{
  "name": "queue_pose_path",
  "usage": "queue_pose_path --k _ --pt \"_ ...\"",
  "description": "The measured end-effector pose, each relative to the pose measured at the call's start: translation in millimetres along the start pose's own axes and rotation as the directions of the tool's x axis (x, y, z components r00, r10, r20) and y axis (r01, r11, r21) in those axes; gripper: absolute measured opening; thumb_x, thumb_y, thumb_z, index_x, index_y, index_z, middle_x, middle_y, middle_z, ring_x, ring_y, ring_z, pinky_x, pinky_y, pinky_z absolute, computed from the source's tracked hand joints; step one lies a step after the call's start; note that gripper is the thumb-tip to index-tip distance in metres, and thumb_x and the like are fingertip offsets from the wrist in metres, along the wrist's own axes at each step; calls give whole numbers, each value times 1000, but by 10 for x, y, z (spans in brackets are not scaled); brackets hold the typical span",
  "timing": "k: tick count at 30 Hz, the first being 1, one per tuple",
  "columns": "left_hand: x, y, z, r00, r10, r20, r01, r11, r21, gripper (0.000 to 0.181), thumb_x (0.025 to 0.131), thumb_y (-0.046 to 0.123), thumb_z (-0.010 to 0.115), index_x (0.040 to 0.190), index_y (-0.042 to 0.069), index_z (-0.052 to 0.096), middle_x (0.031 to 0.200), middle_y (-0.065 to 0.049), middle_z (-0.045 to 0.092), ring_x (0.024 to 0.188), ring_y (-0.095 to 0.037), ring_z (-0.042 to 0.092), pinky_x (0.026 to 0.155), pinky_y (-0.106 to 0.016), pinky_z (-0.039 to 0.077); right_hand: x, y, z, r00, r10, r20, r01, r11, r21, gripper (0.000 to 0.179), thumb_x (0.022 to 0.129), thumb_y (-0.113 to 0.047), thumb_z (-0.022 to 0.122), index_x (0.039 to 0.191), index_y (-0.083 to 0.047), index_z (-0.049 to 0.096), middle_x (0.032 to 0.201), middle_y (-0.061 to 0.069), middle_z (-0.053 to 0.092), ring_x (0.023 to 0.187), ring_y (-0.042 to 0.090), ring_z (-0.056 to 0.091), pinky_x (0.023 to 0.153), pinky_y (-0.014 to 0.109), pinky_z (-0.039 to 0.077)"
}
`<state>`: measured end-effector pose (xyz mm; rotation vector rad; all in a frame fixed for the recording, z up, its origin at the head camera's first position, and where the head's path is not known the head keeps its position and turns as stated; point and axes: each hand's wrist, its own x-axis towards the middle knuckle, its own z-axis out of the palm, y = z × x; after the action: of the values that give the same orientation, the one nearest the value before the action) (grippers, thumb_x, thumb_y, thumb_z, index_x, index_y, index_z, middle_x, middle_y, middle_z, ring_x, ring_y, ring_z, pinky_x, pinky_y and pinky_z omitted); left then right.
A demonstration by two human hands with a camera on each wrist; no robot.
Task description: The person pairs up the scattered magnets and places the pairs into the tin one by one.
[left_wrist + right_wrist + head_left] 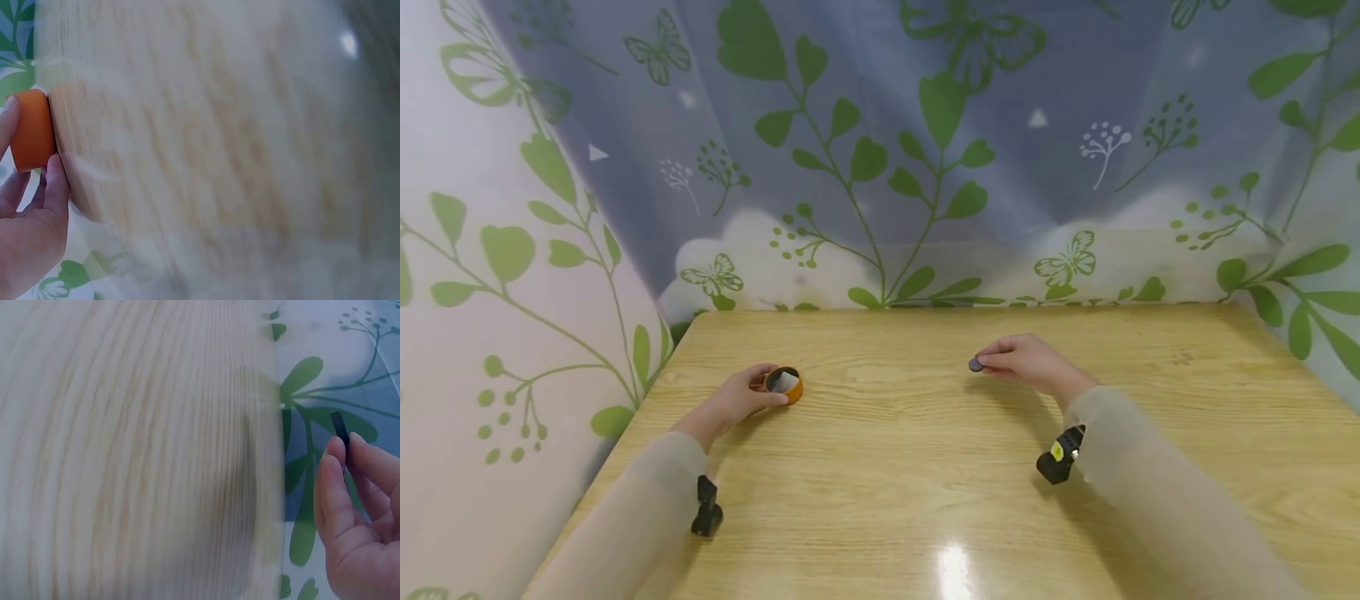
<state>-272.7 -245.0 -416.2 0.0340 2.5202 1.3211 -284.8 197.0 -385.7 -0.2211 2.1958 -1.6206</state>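
On the left side of the table, my left hand (737, 400) grips a small round orange container (797, 392) between thumb and fingers. Its open top shows a dark inside with a whitish piece (785, 382) in it. The left wrist view shows the orange wall (32, 131) from the side, its base right at the tabletop. Farther right, my right hand (1026, 362) pinches a small dark disc (975, 365) between thumb and fingertips, held above the table. In the right wrist view this disc (339, 425) appears thin and edge-on.
Both hands are over a light wooden table (880, 467) with a bright reflection near its front. A curtain (880, 192) with green leaves and butterflies hangs behind and at the sides. Small black devices (1060, 457) sit at both wrists.
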Motion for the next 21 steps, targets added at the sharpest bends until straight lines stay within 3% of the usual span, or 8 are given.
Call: queue_pose_path --k 9,13,21 --pt "0 -19 14 1000 0 -5 0 1000 26 70 85 26 70 141 1 35 139 -24 39 127 -37 36 104 -47 30 124 -63 211 999 -22 27 21 1000 22 29 95 -4 52 117 15 54 105 12 64 109 33 56 97 44 40" --pt "8 -32 10 1000 6 -2 -6 1000 25 73 85 26 70 143 0 32 140 -26 36 128 -38 35 104 -46 31 176 -96 311 999 -32 36 31 999 26 29 95 -5 53 117 14 55 110 17 63 109 33 56 97 44 41" --pt "20 -41 9 1000 12 -14 -12 999 37 76 85 26 70 144 -1 29 140 -26 36 127 -39 35 104 -47 31 255 -169 483 999 -23 30 23 1000 13 28 93 -7 56 115 11 58 107 14 64 106 30 59 95 42 43"
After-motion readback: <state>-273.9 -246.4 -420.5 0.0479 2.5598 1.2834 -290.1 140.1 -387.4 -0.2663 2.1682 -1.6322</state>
